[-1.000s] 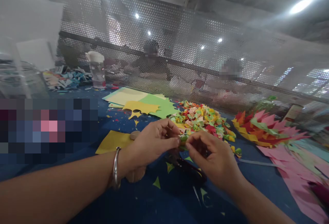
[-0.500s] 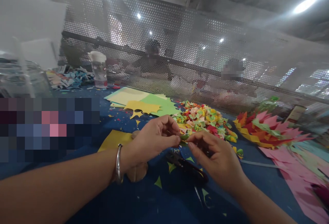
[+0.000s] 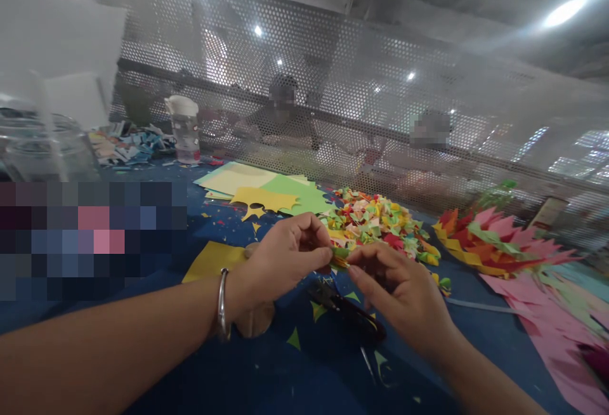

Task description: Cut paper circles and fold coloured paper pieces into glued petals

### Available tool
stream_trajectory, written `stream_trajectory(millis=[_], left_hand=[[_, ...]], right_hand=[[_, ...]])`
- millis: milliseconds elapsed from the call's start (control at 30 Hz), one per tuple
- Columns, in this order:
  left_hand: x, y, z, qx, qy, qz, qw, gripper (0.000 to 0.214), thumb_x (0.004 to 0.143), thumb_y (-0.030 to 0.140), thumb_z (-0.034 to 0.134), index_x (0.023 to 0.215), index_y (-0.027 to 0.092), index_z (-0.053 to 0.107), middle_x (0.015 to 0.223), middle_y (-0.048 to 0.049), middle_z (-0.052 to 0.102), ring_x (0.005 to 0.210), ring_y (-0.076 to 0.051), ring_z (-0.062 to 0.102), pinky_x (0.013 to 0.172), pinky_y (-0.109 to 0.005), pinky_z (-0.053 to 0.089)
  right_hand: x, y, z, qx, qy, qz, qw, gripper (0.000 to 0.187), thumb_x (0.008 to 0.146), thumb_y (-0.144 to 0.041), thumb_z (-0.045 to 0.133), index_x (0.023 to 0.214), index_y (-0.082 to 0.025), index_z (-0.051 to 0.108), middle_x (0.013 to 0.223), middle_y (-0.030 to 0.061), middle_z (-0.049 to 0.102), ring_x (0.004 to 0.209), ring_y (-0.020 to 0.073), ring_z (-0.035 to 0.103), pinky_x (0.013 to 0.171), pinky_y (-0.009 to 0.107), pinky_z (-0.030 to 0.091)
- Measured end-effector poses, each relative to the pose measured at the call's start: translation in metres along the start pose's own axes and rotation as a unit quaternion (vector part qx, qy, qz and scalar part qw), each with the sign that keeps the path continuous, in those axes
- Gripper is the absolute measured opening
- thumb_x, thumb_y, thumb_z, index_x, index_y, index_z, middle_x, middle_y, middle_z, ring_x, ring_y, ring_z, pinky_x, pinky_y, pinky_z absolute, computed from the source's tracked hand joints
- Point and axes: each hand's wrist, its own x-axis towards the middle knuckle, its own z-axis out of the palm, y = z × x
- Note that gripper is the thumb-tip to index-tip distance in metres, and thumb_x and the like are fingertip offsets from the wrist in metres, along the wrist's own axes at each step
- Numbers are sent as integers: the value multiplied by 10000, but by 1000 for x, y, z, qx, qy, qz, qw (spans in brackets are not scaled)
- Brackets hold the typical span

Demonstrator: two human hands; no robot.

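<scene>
You pinch one small green paper piece (image 3: 340,254) between both hands above the blue table (image 3: 266,377): your left hand (image 3: 280,263) and right hand (image 3: 404,294) both grip it. One pair of scissors (image 3: 349,313) lies just below; one heap of colored scraps (image 3: 380,221) sits beyond.

Single head cam, looked forward and down across the blue table (image 3: 143,364) from close range. Left hand (image 3: 280,259) and right hand (image 3: 404,294) sat centre frame; perforated screen (image 3: 333,104) filled the far side. No second view.
</scene>
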Motion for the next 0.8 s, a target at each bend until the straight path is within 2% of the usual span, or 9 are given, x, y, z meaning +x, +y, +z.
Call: stream_trajectory(millis=[133, 333, 567, 800], left_hand=[[0, -1, 0, 22, 10, 16, 1000, 172, 712, 236, 639, 778, 188, 489, 683, 49, 518, 631, -87, 529, 618, -237, 462], [-1, -6, 1, 70, 9, 76, 995, 119, 779, 208, 611, 810, 185, 498, 723, 47, 507, 652, -83, 494, 598, -221, 424], [0, -15, 1, 65, 13, 49, 997, 128, 791, 227, 601, 807, 191, 479, 737, 42, 496, 655, -95, 518, 601, -229, 484], [0, -15, -1, 164, 43, 91, 981, 68, 814, 204, 566, 836, 192, 502, 736, 34, 531, 661, -99, 525, 607, -237, 446]], right_hand=[[1, 1, 0, 22, 4, 10, 1000, 198, 913, -389, 571, 966, -204, 617, 701, -12, 600, 495, 101, 556, 476, 248, 454], [3, 2, 2, 31, -13, 28, 999, 208, 908, -394, 574, 936, -192, 612, 719, -1, 611, 490, 99, 557, 463, 240, 469], [3, -3, 3, 12, -9, 52, 999, 206, 920, -392, 556, 872, -197, 601, 616, -38, 553, 453, 87, 539, 450, 214, 461], [4, 0, 4, 34, -21, 54, 998, 240, 918, -425, 555, 877, -194, 610, 703, -21, 578, 465, 82, 557, 436, 204, 457]])
